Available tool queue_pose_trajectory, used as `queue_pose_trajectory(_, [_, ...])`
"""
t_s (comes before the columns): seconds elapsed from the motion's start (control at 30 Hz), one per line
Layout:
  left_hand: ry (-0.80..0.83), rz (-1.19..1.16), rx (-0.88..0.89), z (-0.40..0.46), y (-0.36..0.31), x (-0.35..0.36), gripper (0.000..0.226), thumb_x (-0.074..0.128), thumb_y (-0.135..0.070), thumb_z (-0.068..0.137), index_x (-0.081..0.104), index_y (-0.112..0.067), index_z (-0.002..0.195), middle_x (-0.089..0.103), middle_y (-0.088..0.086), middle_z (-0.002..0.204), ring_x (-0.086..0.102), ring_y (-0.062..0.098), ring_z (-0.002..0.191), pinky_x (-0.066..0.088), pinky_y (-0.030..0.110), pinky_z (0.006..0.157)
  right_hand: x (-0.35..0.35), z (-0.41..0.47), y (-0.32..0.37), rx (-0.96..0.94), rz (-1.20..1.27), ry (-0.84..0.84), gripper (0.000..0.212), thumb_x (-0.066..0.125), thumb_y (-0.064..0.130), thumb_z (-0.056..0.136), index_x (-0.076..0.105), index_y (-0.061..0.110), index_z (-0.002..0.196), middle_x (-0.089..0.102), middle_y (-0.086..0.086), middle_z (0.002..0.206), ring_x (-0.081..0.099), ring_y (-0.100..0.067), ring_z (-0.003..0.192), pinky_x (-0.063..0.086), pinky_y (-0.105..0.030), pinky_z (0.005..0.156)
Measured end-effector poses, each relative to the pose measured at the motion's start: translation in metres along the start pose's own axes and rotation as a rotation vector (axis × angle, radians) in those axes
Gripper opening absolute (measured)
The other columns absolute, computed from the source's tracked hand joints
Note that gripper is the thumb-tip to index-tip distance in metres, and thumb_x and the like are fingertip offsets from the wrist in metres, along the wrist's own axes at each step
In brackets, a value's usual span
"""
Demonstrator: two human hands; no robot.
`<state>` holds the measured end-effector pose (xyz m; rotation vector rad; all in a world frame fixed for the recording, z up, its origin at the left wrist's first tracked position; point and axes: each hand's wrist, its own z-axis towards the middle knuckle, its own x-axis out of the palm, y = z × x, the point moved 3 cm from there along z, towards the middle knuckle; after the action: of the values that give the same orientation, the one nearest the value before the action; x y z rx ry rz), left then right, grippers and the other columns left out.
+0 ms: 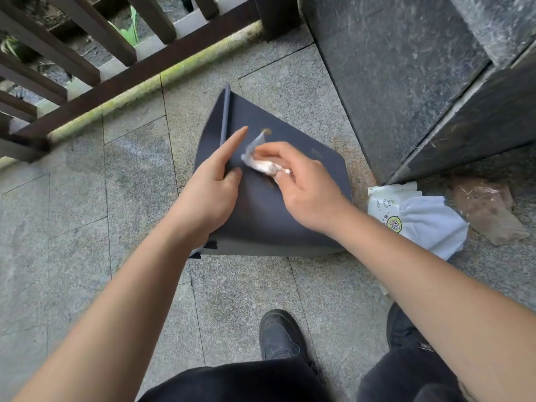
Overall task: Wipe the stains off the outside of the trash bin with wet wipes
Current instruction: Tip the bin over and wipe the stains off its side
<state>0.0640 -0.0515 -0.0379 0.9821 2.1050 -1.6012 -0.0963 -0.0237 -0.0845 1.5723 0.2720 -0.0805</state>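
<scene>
Crumpled wipe [265, 165] on dark, brown-stained bin [278, 204]

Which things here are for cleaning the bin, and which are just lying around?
For the job:
- trash bin, lying on its side
- wet wipe, pinched in the right hand
- left hand, steadying the bin
- brown stain just beyond the wipe
- wipes pack on the floor

Just lying about:
- crumpled brown bag
- wooden railing

Bare forearms, blk trousers [237, 384], blk shoes [280, 335]
</scene>
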Motion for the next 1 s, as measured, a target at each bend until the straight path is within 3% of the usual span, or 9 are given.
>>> queue_pose_trajectory(0.13, [-0.001,0.011,-0.006,0.001,0.006,-0.003,0.064,0.044,-0.010,0.101,0.042,-0.061,0.139,0.062,-0.023,0.116,0.063,0.010,0.093,0.050,0.032,0.086,0.011,-0.009,-0.008,-0.048,-0.206,0.174,0.056,0.042,0.011,0.094,0.036,0.036,0.144,0.066,-0.005,0.130,0.063,-0.035,0.114,0.051,-0.046,0.090])
queue_pose_trajectory(0.23, [0.001,0.004,-0.038,0.003,0.013,-0.005,0.066,0.043,-0.008,0.100,0.046,-0.065,0.133,0.064,-0.023,0.100,0.054,0.018,0.082,0.053,0.043,0.078,0.019,-0.021,-0.012,-0.088,-0.229,0.156,0.061,0.045,0.007,0.093,0.035,0.036,0.145,0.061,0.002,0.136,0.061,-0.032,0.113,0.052,-0.043,0.087])
queue_pose_trajectory(0.43, [-0.024,-0.017,-0.087,0.004,0.028,-0.008,0.061,0.044,-0.012,0.100,0.049,-0.065,0.130,0.058,-0.006,0.079,0.041,0.017,0.064,0.039,0.030,0.061,0.027,-0.041,-0.030,-0.071,-0.267,0.156,0.070,0.045,-0.001,0.091,0.031,0.044,0.142,0.053,0.009,0.142,0.053,-0.026,0.129,0.052,-0.046,0.093])
queue_pose_trajectory(0.5, [-0.025,-0.026,-0.105,0.004,0.034,-0.009,0.061,0.044,-0.014,0.099,0.050,-0.069,0.126,0.055,-0.003,0.091,0.046,0.016,0.074,0.041,0.032,0.069,0.029,-0.047,-0.037,-0.032,-0.281,0.156,0.077,0.044,-0.005,0.089,0.027,0.049,0.141,0.053,0.008,0.144,0.049,-0.027,0.135,0.051,-0.048,0.098])
queue_pose_trajectory(0.63, [-0.059,-0.025,-0.157,0.001,0.042,-0.013,0.062,0.047,-0.015,0.099,0.050,-0.075,0.115,0.059,-0.023,0.079,0.048,0.014,0.086,0.042,0.032,0.076,0.023,-0.055,-0.052,0.023,-0.291,0.121,0.076,0.040,-0.005,0.089,0.027,0.050,0.141,0.055,-0.001,0.146,0.047,-0.028,0.139,0.048,-0.049,0.104])
queue_pose_trajectory(0.77, [-0.066,-0.003,-0.165,0.004,0.042,-0.011,0.060,0.047,-0.014,0.100,0.049,-0.066,0.130,0.054,-0.052,0.077,0.047,-0.007,0.069,0.041,0.010,0.067,0.015,-0.058,-0.068,0.137,-0.260,0.046,0.064,0.035,0.009,0.089,0.037,0.044,0.142,0.066,-0.006,0.129,0.064,-0.031,0.115,0.052,-0.042,0.093])
queue_pose_trajectory(0.87, [-0.090,-0.028,-0.130,0.005,0.031,-0.009,0.058,0.045,-0.011,0.101,0.047,-0.054,0.141,0.051,-0.043,0.112,0.045,-0.025,0.056,0.034,-0.004,0.054,0.013,-0.058,-0.069,0.184,-0.251,0.004,0.055,0.040,0.015,0.096,0.038,0.036,0.147,0.068,-0.005,0.126,0.064,-0.026,0.098,0.044,-0.030,0.083])
queue_pose_trajectory(0.93, [-0.118,-0.069,-0.143,0.005,0.026,-0.007,0.056,0.043,-0.015,0.102,0.045,-0.054,0.142,0.051,-0.034,0.113,0.047,-0.024,0.052,0.036,-0.001,0.051,0.017,-0.059,-0.057,0.188,-0.228,0.018,0.055,0.039,0.027,0.100,0.030,0.034,0.153,0.053,0.004,0.148,0.055,-0.012,0.124,0.038,-0.030,0.103])
queue_pose_trajectory(1.0, [-0.131,-0.091,-0.159,0.007,0.021,-0.003,0.056,0.040,-0.017,0.102,0.043,-0.055,0.142,0.053,-0.026,0.111,0.050,-0.011,0.048,0.041,0.009,0.047,0.028,-0.057,-0.035,0.098,-0.233,0.059,0.060,0.035,0.035,0.100,0.020,0.028,0.157,0.025,0.009,0.164,0.015,0.012,0.146,0.012,-0.023,0.122])
